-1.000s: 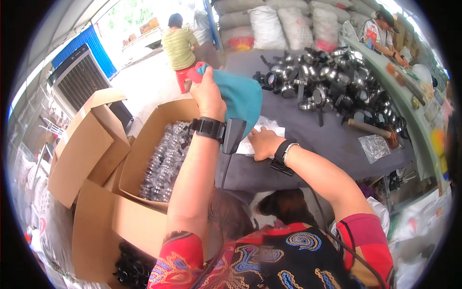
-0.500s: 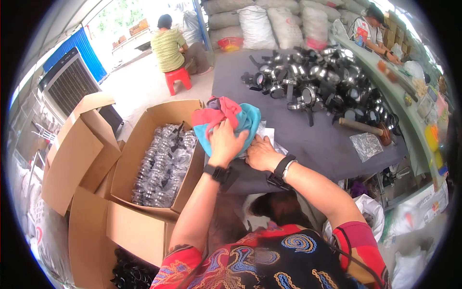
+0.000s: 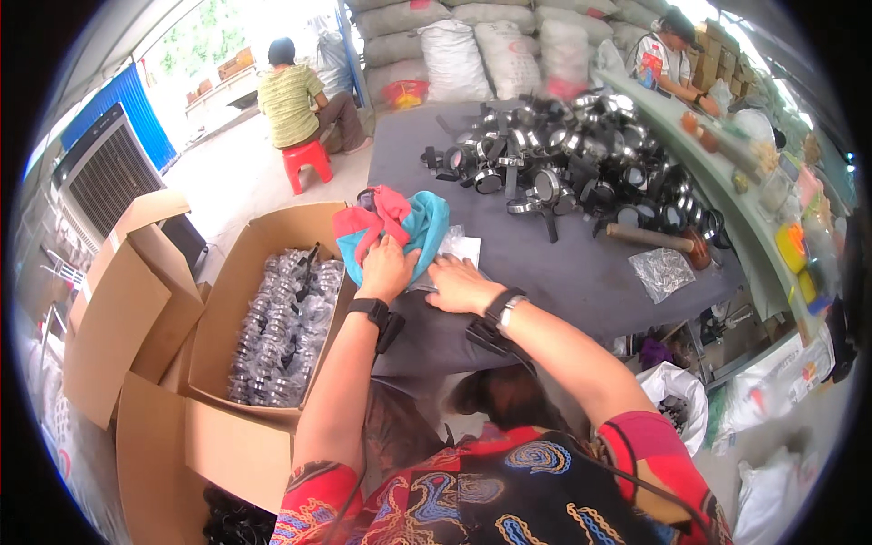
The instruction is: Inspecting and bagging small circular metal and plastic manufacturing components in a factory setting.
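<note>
the cloth [image 3: 423, 225] has come down over the bench [image 3: 554, 282]. left hand [image 3: 385, 272] holds it, fingers bent; right hand [image 3: 461, 287] lies alongside, grip unclear.

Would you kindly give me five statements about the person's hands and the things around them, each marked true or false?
1. The left hand touches the pink-and-blue cloth. True.
2. The right hand grips the wooden-handled tool. False: it is near the white paper; the tool lies apart from it.
3. The clear bag lies on the grey table. True.
4. The cardboard box nearest the cloth is empty. False: it holds plastic-wrapped metal pieces.
5. The person in the yellow-green top is standing. False: they sit on a red stool.
</note>
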Available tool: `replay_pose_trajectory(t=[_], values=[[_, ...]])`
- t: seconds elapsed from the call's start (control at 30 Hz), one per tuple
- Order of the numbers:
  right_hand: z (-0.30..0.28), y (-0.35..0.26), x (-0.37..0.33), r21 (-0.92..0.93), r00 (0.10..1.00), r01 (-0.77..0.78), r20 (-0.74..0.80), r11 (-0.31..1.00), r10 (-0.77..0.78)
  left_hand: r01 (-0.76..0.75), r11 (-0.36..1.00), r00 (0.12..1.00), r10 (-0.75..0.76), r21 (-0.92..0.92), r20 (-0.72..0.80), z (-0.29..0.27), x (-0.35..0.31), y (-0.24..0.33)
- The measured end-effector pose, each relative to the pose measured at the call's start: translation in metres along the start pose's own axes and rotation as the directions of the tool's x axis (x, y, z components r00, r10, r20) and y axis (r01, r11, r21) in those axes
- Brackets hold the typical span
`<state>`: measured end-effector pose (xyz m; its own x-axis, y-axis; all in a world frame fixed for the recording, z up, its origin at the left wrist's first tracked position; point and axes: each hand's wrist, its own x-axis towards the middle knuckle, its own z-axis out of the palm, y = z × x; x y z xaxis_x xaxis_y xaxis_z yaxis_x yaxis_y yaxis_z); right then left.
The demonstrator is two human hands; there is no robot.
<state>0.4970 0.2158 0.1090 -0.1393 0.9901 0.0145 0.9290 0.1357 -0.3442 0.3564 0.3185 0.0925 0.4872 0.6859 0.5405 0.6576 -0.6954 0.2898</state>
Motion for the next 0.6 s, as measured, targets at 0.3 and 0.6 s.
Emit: replay_pose_trajectory(t=[0.3,0.6], values=[[-0.012,0.07,-0.135,0.061,0.819,0.02,-0.573,0.998,0.018,0.034,0.987,0.987,-0.058,-0.155,-0.151,-0.044,-0.019,0.029],[0.001,0.092,-0.169,-0.04,0.742,-0.144,-0.665,0.989,0.081,-0.095,0.984,0.972,0.059,-0.151,-0.226,-0.026,-0.026,0.096]])
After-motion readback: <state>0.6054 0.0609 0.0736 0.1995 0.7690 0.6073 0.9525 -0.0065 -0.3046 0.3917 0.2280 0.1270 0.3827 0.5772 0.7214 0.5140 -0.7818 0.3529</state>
